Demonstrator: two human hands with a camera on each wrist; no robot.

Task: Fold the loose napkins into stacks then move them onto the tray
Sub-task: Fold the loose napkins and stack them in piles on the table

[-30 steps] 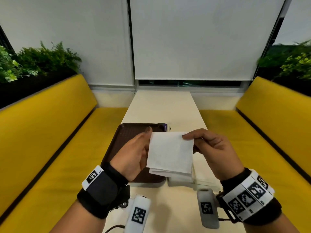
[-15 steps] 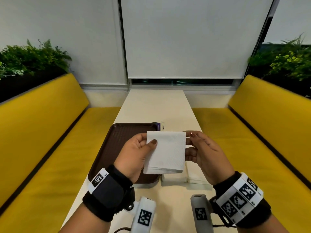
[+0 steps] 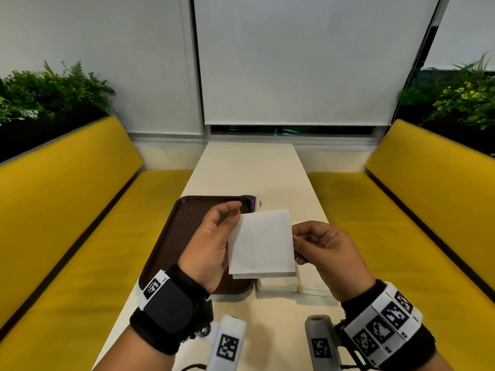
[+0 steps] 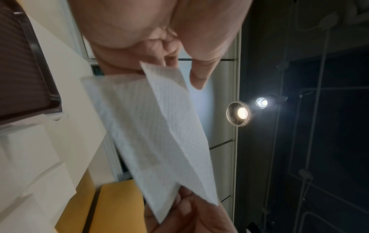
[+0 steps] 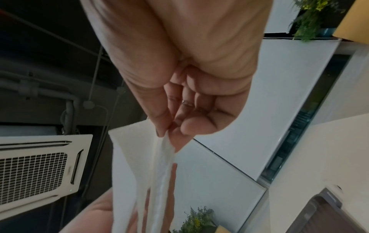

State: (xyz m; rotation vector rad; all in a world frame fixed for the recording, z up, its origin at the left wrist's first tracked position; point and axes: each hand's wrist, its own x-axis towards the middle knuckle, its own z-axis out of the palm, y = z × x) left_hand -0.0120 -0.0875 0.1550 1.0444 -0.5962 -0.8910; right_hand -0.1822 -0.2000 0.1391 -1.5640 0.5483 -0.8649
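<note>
Item: folded napkin (image 3: pixel 261 242), white, embossed, roughly square, in several layers. We hold it in the air above the table (image 3: pixel 249 170), over the near right corner of the tray (image 3: pixel 187 226), its face toward the head camera.

Left hand (image 3: pixel 211 245): at 9 o'clock of the napkin. The thumb lies near the upper left corner and the fingers (image 4: pixel 171 52) are curled behind the sheet, gripping its left edge. In the left wrist view the napkin (image 4: pixel 151 126) hangs fanned open into separate layers.

Right hand (image 3: pixel 325 253): at 3 o'clock of the napkin. Thumb and fingers (image 5: pixel 159 116) are drawn narrow and pinch the right edge; in the right wrist view the napkin's (image 5: pixel 139 165) layered edge sits between thumb tip and fingertip.

Tray: dark brown, textured, rectangular with rounded corners, on the table at 9 o'clock of the napkin. We see nothing lying on the part of it that shows.

Napkin stacks (image 3: pixel 278 283): white, flat on the table just beside the tray's near right corner, at 6 o'clock of the held napkin and partly hidden by it and by our right hand.

Small object (image 3: pixel 255 203): purple and white, at the tray's far right corner; we cannot tell what it is.

Table: cream, long, narrow, running toward 12 o'clock.

Benches (image 3: pixel 67 210): yellow, at 9 and 3 o'clock of the table, green plants (image 3: pixel 53 89) behind them.
</note>
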